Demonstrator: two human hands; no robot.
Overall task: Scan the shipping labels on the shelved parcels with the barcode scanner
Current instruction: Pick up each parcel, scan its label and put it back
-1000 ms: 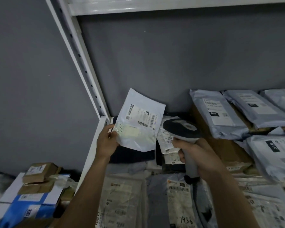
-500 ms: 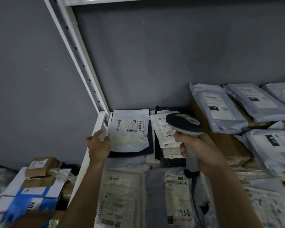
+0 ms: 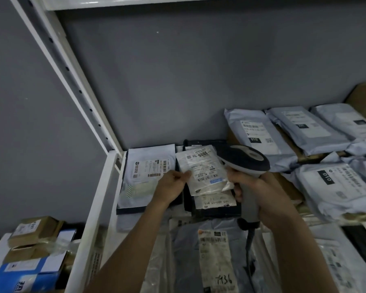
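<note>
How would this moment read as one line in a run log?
left hand: pinches parcel | right hand: grips scanner

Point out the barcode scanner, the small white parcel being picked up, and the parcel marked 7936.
barcode scanner (image 3: 244, 158), head view, on its dark head.
small white parcel (image 3: 205, 172), head view, on its label.
parcel marked 7936 (image 3: 215, 256), head view, on its long label.

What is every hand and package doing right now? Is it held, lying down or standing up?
Left hand: pinches the edge of the white parcel.
White parcel: lifted at an angle, label facing up.
Right hand: grips the scanner handle.
Scanner: held upright, head over the white parcel.
Grey parcel: lying flat on the shelf, label up.
Parcel marked 7936: lying flat, untouched.
</note>
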